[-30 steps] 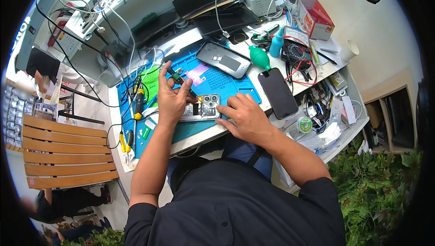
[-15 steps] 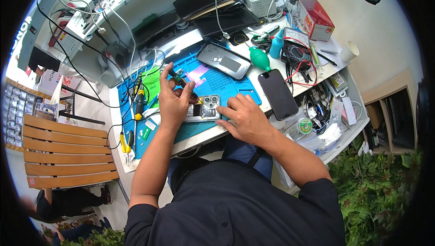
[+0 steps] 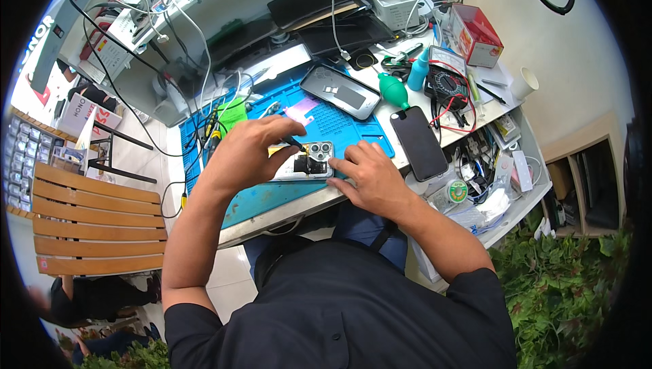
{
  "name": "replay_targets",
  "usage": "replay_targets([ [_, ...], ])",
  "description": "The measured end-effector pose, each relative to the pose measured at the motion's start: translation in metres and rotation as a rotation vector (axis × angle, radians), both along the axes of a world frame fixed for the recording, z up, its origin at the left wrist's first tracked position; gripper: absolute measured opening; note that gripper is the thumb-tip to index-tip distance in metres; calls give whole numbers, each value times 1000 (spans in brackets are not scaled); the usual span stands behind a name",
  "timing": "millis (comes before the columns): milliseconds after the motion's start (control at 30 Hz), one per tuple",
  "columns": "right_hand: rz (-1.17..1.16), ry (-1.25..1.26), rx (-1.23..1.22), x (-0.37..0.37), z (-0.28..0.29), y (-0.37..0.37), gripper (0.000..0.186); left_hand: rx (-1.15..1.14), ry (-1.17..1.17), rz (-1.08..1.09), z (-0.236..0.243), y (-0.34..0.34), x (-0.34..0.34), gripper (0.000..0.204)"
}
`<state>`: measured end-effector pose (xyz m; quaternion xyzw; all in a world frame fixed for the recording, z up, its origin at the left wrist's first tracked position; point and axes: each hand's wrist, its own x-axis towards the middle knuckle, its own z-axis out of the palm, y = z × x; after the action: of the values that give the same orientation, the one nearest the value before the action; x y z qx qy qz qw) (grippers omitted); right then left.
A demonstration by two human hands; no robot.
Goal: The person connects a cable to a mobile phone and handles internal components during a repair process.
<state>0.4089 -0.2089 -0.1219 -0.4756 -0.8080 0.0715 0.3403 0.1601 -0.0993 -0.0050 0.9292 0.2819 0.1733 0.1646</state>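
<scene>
An opened phone body (image 3: 307,162) with its camera cluster showing lies on the blue work mat (image 3: 353,121). My left hand (image 3: 248,152) is over its left part, fingers pinched on a thin dark tool (image 3: 293,142) whose tip touches the phone's inside. My right hand (image 3: 370,177) rests at the phone's right edge, fingertips pressing on it, palm on the mat's front edge.
A detached phone back panel (image 3: 341,90) lies further back on the mat. A dark phone (image 3: 418,142) lies face up to the right, beside a green air blower (image 3: 392,90), a multimeter (image 3: 445,86), a red box (image 3: 479,35) and a paper cup (image 3: 523,84). Cables crowd the bench's back left. A wooden bench (image 3: 88,223) stands at the left.
My left hand has come down from an open spread over the mat to a pinch on the tool at the phone. My right hand has stayed at the phone's right edge.
</scene>
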Motion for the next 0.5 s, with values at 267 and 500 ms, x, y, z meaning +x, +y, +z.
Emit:
replay_targets([
  [267,-1,6,1,0,-2,1,32,113,212,86,8,2,11,33],
  [500,0,15,2,0,-3,0,31,19,221,-19,15,3,10,39],
])
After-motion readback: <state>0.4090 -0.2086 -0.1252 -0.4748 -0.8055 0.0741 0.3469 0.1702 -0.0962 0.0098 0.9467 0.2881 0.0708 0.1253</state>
